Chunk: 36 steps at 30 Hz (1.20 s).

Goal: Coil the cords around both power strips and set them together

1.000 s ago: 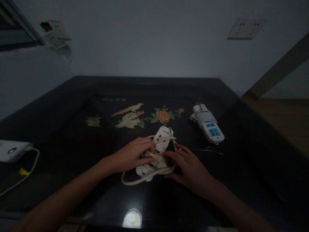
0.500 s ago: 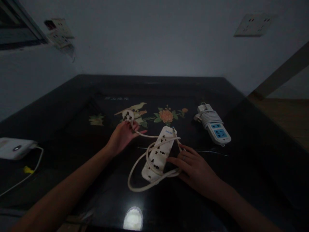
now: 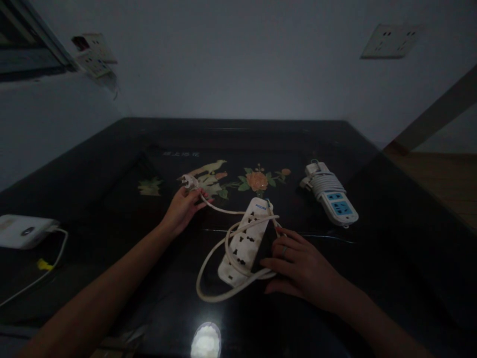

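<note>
A white power strip (image 3: pixel 246 243) lies at a slant on the dark tabletop, its own white cord (image 3: pixel 212 298) looped loosely across it. At the cord's free end is a white plug (image 3: pixel 190 182), held just above the table by my left hand (image 3: pixel 183 208), whose fingers are closed around it. My right hand (image 3: pixel 298 263) rests at the strip's right side with fingers and thumb apart. Its fingertips touch or nearly touch the cord loops there, and part of those loops is hidden under the hand.
Back right lies a second power strip (image 3: pixel 337 209) with blue socket panels, its grey cord wound around it. On the left are a white device (image 3: pixel 26 231) with a cable and a yellow scrap (image 3: pixel 44 264). Wall sockets (image 3: pixel 391 42) sit above the glossy table (image 3: pixel 238 133).
My left hand has moved away from the strip to the upper left with the plug, drawing out the cord. My right hand stays beside the strip, its thumb now spread from the fingers.
</note>
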Tool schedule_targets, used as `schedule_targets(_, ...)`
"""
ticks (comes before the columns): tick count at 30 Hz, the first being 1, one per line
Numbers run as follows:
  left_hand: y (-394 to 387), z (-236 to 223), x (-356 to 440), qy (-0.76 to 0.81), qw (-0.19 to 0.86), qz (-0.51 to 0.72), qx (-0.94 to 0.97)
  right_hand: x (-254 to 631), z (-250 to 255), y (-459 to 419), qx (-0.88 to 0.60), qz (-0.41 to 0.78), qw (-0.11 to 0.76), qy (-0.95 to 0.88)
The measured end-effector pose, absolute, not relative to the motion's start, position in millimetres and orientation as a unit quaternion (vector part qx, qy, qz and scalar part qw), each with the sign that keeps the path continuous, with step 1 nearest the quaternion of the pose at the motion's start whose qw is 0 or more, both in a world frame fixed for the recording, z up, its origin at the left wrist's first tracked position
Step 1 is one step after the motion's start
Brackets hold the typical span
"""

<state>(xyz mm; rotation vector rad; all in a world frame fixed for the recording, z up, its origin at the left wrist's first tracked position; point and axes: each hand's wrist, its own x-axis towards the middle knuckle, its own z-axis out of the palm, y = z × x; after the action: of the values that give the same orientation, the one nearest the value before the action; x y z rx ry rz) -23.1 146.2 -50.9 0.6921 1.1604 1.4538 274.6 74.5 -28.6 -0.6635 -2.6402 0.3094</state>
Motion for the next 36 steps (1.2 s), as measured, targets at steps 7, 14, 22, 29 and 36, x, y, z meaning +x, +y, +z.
schedule_targets(7,155.8,-58.8,-46.6,0.548,0.355,0.624,0.429,274.1,-29.8,74.4,-0.235,0.103,0.214,-0.943)
schedule_targets(14,157.2,-57.9,-69.1,0.62,-0.045,0.334,0.708,273.1,-28.7,73.8,-0.23,0.106,0.228,-0.94)
schedule_targets(22,156.5,-64.2,-72.7,0.622,-0.116,0.199,0.748,280.3,-18.9,79.7,-0.256,0.07,0.297,-0.917)
schedule_targets(29,137.6,-34.7,-43.8,0.589,-0.114,0.223,0.768,296.8,-14.0,92.4,-0.421,0.075,0.379,-0.821)
schedule_targets(36,94.0,-11.5,12.4,0.526,0.208,0.198,0.801,300.0,-32.9,107.8,-0.513,0.207,0.343,-0.759)
